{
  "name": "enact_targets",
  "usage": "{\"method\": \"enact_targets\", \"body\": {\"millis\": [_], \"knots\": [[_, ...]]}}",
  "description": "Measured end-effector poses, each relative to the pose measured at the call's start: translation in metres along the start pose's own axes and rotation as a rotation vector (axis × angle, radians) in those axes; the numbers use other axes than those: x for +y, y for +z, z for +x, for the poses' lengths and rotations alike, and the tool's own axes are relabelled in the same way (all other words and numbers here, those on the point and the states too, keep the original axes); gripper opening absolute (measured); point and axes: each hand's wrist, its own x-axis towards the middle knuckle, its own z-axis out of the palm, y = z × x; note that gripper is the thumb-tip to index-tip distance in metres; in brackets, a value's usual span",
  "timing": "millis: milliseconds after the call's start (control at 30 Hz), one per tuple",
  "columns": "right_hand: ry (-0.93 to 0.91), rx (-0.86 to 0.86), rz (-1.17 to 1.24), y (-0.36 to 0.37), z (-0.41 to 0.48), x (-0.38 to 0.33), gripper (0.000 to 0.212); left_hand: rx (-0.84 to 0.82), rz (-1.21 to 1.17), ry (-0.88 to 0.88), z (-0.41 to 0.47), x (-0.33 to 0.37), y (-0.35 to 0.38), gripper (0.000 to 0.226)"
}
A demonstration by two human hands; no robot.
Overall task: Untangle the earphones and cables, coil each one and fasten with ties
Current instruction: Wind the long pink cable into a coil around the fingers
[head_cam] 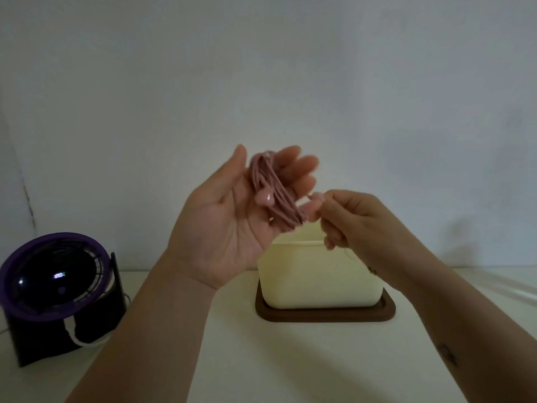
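Observation:
Pink earphones (273, 193) are wound in several loops round the straight fingers of my left hand (229, 222), which is raised palm up above the table. One pink earbud (265, 198) lies on the coil near the palm. My right hand (351, 222) is just right of the coil, fingers curled, pinching the pink end of the cable (317, 196) beside my left fingertips. No tie is visible.
A cream box (316, 280) stands on a brown tray (325, 314) on the white table, directly under my hands. A purple and black desk fan (58, 292) with a white cord sits at the left. A plain wall is behind.

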Motion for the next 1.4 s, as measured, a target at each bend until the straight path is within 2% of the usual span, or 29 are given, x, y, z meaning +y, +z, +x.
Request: {"method": "enact_targets", "body": {"millis": [100, 233, 333, 533, 667, 733, 900, 1033, 1100, 1167, 1267, 1300, 1333, 1400], "knots": [[0.024, -0.152, -0.244, 0.008, -0.002, -0.002, 0.028, 0.301, 0.172, 0.184, 0.004, -0.005, 0.002, 0.047], [0.007, -0.226, -0.542, 0.01, -0.008, -0.01, 0.028, 0.447, 0.441, 0.186, 0.008, -0.012, -0.004, 0.048], [-0.049, -0.13, -0.645, 0.005, -0.009, -0.013, 0.031, 0.452, 0.55, 0.088, 0.007, -0.013, -0.012, 0.051], [-0.11, -0.008, -0.602, 0.0, -0.005, -0.012, 0.011, 0.41, 0.841, -0.159, 0.006, -0.024, -0.017, 0.057], [-0.079, -0.082, -0.542, -0.002, -0.005, -0.012, 0.013, 0.385, 0.966, -0.246, 0.007, -0.027, -0.02, 0.067], [-0.07, -0.133, -0.481, -0.003, -0.005, -0.012, 0.011, 0.366, 1.036, -0.277, 0.005, -0.027, -0.015, 0.064], [-0.053, -0.133, -0.351, -0.002, -0.005, -0.009, 0.015, 0.354, 1.172, -0.268, 0.001, -0.027, -0.005, 0.067], [-0.042, -0.058, -0.175, 0.002, -0.002, -0.005, 0.027, 0.472, 1.148, -0.195, 0.005, -0.029, -0.001, 0.064], [-0.009, -0.047, -0.036, -0.001, -0.001, -0.002, 0.033, 0.51, 1.035, -0.157, 0.007, -0.029, -0.002, 0.065], [0.018, -0.03, -0.015, -0.006, 0.001, 0.0, 0.045, 0.53, 0.867, -0.136, 0.006, -0.027, -0.003, 0.06], [0.063, -0.139, -0.093, -0.009, -0.001, -0.003, 0.067, 0.497, 0.714, -0.142, 0.005, -0.026, -0.003, 0.055], [0.074, -0.193, -0.102, -0.007, -0.003, -0.005, 0.069, 0.484, 0.71, -0.155, 0.005, -0.027, -0.003, 0.057], [0.069, -0.233, -0.107, -0.004, -0.004, -0.006, 0.064, 0.472, 0.716, -0.17, 0.006, -0.028, -0.002, 0.059], [0.015, -0.265, -0.128, 0.001, -0.006, -0.009, 0.039, 0.449, 0.721, -0.191, 0.006, -0.032, 0.0, 0.058]]}}
